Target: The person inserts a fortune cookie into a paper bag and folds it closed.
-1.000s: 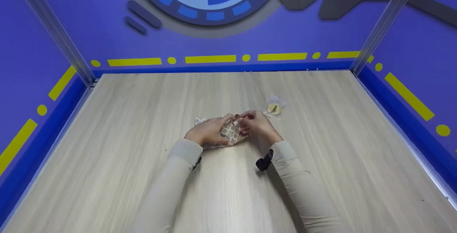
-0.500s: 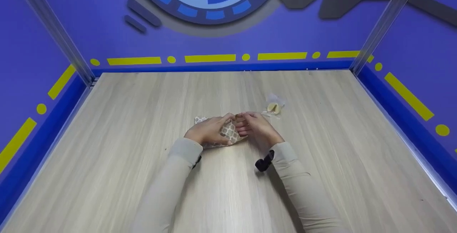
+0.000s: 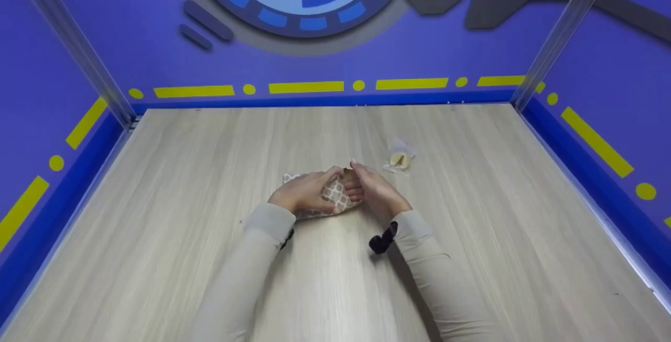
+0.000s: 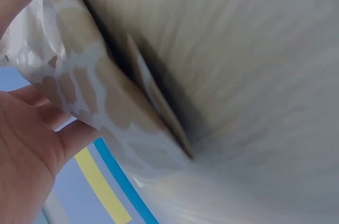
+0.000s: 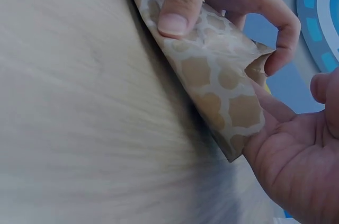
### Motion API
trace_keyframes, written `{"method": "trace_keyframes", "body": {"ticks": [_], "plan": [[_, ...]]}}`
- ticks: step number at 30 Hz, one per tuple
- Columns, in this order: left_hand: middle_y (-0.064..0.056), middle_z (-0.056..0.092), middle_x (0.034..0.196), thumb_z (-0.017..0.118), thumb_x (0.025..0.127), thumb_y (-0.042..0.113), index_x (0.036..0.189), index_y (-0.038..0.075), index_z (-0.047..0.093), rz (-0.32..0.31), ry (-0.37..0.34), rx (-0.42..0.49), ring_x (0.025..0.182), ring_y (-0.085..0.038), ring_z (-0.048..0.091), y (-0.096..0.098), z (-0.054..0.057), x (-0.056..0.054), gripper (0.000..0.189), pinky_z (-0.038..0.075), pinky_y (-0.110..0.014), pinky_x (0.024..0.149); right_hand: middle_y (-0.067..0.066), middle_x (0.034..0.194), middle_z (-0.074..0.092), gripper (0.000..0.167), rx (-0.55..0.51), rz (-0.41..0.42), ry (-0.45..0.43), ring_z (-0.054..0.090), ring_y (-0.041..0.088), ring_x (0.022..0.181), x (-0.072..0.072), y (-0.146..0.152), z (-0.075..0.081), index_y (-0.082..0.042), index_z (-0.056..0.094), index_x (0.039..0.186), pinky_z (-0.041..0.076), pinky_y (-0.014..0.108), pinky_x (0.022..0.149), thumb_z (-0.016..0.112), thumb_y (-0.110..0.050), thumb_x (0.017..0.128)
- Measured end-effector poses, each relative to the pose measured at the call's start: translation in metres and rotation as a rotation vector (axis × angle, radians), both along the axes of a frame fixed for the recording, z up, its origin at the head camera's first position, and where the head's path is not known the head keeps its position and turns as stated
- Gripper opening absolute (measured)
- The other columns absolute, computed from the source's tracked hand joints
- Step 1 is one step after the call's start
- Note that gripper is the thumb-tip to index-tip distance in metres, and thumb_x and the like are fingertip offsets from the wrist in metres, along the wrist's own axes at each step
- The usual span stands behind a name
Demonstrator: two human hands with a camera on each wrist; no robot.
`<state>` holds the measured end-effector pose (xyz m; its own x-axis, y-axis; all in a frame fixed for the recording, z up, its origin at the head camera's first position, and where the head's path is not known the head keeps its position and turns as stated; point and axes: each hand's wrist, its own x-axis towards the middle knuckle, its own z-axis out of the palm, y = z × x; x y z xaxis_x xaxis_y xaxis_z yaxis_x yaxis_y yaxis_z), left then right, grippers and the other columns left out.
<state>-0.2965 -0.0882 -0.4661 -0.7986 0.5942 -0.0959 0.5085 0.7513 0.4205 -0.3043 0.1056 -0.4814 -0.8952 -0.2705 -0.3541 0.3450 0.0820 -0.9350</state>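
**A hand reached into the spotted bag**

In the head view, the brown-and-white bag (image 3: 334, 192) was in the middle of the frame, at the worktop (image 3: 335, 279). The left hand (image 3: 301, 192) gripped it, with its thumb near the bottom edge and a finger near the top. The right hand (image 3: 380, 190) was at the bag's right end. Its fingers (image 3: 355, 190) were straight and its thumb stood apart from them. A folded yellow cookie (image 3: 399, 160) sat in a clear wrapper (image 3: 401, 146) up and to the right, near the right hand but not touching it.

In the left wrist view, the bag ran from the upper left down to the middle. A thin flap (image 4: 159, 97) stuck out along its edge. Skin showed at the left side, but I couldn't tell which hand was which.

In the right wrist view, the left thumb pressed on the bag near the top. The right hand's fingers went into the bag's mouth from the right.

It looked like the reaching-in step. The next move seemed to call for feeling about inside while the left hand held firm. What was in the bag was hidden. The wrapper held the cookie.
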Motion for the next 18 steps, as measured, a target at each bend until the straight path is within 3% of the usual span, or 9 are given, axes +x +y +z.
{"method": "trace_keyframes", "body": {"ticks": [5, 10, 15, 18], "plan": [[-0.009, 0.062, 0.121, 0.078, 0.076, 0.037, 0.14, 0.029, 0.034, -0.008, 0.033, -0.035, 0.104, -0.026, 0.062, 0.002, 0.0, 0.001, 0.078, 0.05, -0.041, 0.088, -0.003, 0.074, 0.046, 0.043, -0.064, 0.044, -0.02, 0.045, 0.011, 0.062, 0.001, -0.005, -0.002, -0.013, 0.044, 0.119, 0.041, 0.024, 0.058, 0.031, -0.05, 0.101], [-0.011, 0.059, 0.131, 0.077, 0.077, 0.039, 0.146, 0.028, 0.028, 0.003, 0.028, -0.072, 0.115, -0.029, 0.059, 0.003, 0.001, 0.002, 0.086, 0.046, -0.043, 0.098, -0.005, 0.069, 0.037, 0.042, -0.112, 0.143, 0.006, 0.04, 0.01, 0.06, 0.0, -0.012, -0.003, -0.017, 0.038, 0.097, 0.036, 0.025, 0.056, 0.02, -0.055, 0.101], [-0.012, 0.055, 0.136, 0.078, 0.077, 0.037, 0.147, 0.025, 0.028, 0.016, -0.001, -0.042, 0.122, -0.03, 0.055, 0.003, 0.002, 0.002, 0.087, 0.043, -0.043, 0.103, -0.003, 0.072, 0.04, 0.044, -0.152, 0.204, 0.024, 0.044, 0.01, 0.061, -0.001, -0.016, -0.003, -0.018, 0.034, 0.099, 0.036, 0.025, 0.055, 0.011, -0.056, 0.101], [-0.012, 0.058, 0.131, 0.078, 0.078, 0.036, 0.142, 0.026, 0.032, 0.012, 0.001, -0.023, 0.118, -0.029, 0.058, 0.003, 0.001, 0.001, 0.08, 0.046, -0.043, 0.099, -0.003, 0.075, 0.044, 0.043, -0.164, 0.212, 0.019, 0.048, 0.011, 0.065, -0.001, -0.015, -0.004, -0.019, 0.033, 0.101, 0.039, 0.026, 0.056, 0.011, -0.056, 0.101]]}}
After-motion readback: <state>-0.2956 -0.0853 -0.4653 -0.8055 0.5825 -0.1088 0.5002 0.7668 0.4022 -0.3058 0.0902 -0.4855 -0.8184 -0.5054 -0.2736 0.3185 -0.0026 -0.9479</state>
